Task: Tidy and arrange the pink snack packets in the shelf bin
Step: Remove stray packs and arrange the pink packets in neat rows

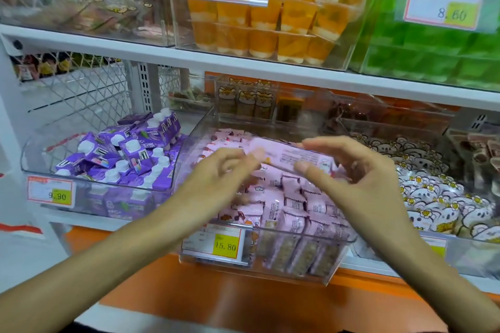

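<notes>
A clear plastic shelf bin (pixel 259 265) in the middle of the lower shelf holds several pink snack packets (pixel 295 213), some standing in rows at the front, others lying loose behind. Above the bin a pink packet (pixel 295 155) is held flat, printed back upward. My left hand (pixel 224 170) pinches its left end with thumb and fingers. My right hand (pixel 349 167) holds its right end, thumb in front and fingers curled over the far side. Both hands are slightly blurred.
A bin of purple drink cartons (pixel 130 154) stands to the left, a bin of white cartoon-print packets (pixel 433 197) to the right. A yellow 15.80 price tag (pixel 216 244) hangs on the pink bin's front. Orange jelly cups (pixel 270 24) fill the shelf above.
</notes>
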A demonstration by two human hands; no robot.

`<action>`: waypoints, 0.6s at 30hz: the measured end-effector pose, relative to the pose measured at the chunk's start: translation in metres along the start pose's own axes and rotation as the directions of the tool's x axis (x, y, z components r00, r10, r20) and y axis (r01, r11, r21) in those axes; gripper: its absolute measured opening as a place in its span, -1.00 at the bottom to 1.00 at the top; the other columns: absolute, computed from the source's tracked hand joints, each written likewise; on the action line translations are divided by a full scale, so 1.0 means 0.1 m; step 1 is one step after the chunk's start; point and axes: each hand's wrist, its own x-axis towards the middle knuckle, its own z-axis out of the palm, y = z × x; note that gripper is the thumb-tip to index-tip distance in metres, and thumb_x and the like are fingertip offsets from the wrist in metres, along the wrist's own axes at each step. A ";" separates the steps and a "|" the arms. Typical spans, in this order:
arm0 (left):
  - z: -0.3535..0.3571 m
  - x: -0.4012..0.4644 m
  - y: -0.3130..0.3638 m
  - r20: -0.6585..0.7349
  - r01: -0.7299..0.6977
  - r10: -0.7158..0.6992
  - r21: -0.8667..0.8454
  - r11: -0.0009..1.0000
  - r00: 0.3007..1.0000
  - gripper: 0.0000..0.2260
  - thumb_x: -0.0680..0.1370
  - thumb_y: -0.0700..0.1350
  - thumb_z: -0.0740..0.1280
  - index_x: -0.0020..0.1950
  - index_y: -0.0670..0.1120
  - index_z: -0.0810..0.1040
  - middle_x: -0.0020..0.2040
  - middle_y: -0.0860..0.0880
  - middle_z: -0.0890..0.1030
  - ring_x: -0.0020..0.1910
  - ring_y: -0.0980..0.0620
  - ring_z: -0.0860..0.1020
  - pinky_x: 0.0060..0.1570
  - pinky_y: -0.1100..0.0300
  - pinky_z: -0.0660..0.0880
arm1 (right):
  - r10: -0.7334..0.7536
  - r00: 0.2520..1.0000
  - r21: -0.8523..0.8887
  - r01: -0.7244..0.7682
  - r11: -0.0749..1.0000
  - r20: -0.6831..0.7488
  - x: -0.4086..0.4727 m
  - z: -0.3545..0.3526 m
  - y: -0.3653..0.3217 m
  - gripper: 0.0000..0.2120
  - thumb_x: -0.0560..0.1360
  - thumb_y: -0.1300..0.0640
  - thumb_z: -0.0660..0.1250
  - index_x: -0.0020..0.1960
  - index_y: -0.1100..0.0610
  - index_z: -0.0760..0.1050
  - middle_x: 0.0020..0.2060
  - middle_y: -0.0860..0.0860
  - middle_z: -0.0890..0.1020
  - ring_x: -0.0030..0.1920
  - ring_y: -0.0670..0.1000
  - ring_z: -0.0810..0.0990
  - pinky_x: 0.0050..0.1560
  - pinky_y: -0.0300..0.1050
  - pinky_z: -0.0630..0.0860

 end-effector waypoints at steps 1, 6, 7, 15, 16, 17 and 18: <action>-0.01 -0.02 -0.02 0.013 -0.075 0.074 0.117 0.990 0.997 -0.44 0.26 0.32 0.35 0.19 0.13 0.46 0.03 0.18 0.62 -0.03 0.19 0.63 -0.07 0.25 0.58 | 0.139 0.990 0.098 -0.139 0.986 0.003 0.02 -0.03 0.03 -0.82 0.32 0.02 0.48 -0.08 -0.04 0.65 -0.11 -0.15 0.70 -0.08 -0.18 0.64 -0.09 -0.34 0.51; -0.02 -0.03 -0.08 -0.018 -0.258 0.279 0.323 0.911 0.960 -0.54 0.35 0.25 0.32 0.25 0.29 0.40 -0.07 0.20 0.52 -0.18 0.15 0.59 -0.30 0.39 0.45 | 0.461 0.862 0.365 -0.506 0.781 0.210 0.08 -0.10 0.14 -0.62 0.25 -0.10 0.45 -0.02 0.08 0.68 0.00 0.00 0.70 0.04 -0.01 0.66 0.02 -0.14 0.61; -0.03 -0.02 -0.07 -0.041 -0.269 0.300 0.335 0.903 0.953 -0.60 0.34 0.27 0.31 0.17 0.28 0.43 -0.09 0.18 0.53 -0.20 0.14 0.58 -0.31 0.41 0.44 | 0.466 0.850 0.415 -0.527 0.742 0.247 0.08 -0.10 0.13 -0.61 0.26 -0.12 0.43 -0.03 0.10 0.69 0.01 0.01 0.69 0.04 -0.01 0.67 -0.04 -0.21 0.61; -0.08 0.02 -0.14 0.028 -0.223 0.232 0.413 0.883 0.972 -0.56 0.26 0.34 0.37 0.00 0.14 0.44 -0.21 0.18 0.61 -0.28 0.24 0.52 -0.23 0.42 0.42 | 0.358 0.929 0.390 -0.367 0.845 0.098 0.03 -0.08 0.14 -0.56 0.36 0.04 0.41 0.18 0.14 0.44 -0.07 0.09 0.70 -0.05 0.01 0.69 -0.09 -0.28 0.58; -0.12 0.01 -0.15 0.082 -0.238 0.229 0.502 0.831 0.970 -0.58 0.27 0.36 0.41 -0.02 0.16 0.47 -0.18 0.24 0.60 -0.24 0.27 0.52 -0.22 0.38 0.45 | 0.353 0.934 0.381 -0.348 0.856 0.060 0.03 -0.08 0.15 -0.56 0.36 0.02 0.39 0.19 0.13 0.42 -0.09 0.10 0.70 -0.08 0.01 0.70 -0.13 -0.28 0.59; -0.17 0.00 -0.15 0.139 -0.262 0.224 0.606 0.751 0.965 -0.62 0.30 0.36 0.42 -0.03 0.18 0.50 -0.14 0.29 0.59 -0.18 0.27 0.53 -0.16 0.31 0.49 | 0.345 0.938 0.374 -0.332 0.866 0.034 0.03 -0.09 0.15 -0.57 0.36 0.01 0.37 0.17 0.13 0.41 -0.12 0.11 0.70 -0.11 0.01 0.70 -0.16 -0.28 0.59; -0.20 0.00 -0.15 0.196 -0.289 0.213 0.685 0.669 0.957 -0.68 0.34 0.35 0.38 -0.03 0.21 0.53 -0.10 0.31 0.59 -0.12 0.28 0.54 -0.09 0.21 0.52 | 0.333 0.943 0.362 -0.318 0.876 0.021 0.03 -0.11 0.15 -0.59 0.36 0.00 0.36 0.14 0.12 0.40 -0.14 0.11 0.70 -0.14 0.01 0.70 -0.19 -0.29 0.58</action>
